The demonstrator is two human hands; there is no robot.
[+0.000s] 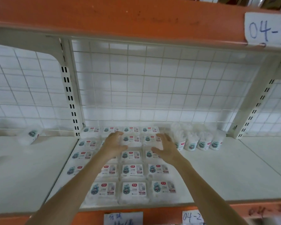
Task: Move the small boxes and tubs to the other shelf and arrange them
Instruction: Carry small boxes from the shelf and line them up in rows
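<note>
Several small clear boxes (132, 170) with printed labels lie flat in rows on the white shelf (225, 172). To their right, at the back, stands a group of round clear tubs (203, 142). Both my arms reach in over the boxes. My left hand (114, 146) hovers with loosely spread fingers over the second row from the back. My right hand (166, 147) is spread open just right of it, above the boxes in the right column. A box (131, 139) shows between the two hands. Neither hand grips anything.
One tub (29, 137) lies tipped on the neighbouring shelf bay at the left. A wire grid (152, 82) backs the shelf, with slotted uprights (70, 101) at either side. Orange beams (104, 15) carry paper labels (268, 28) reading 04-3 and 04-2.
</note>
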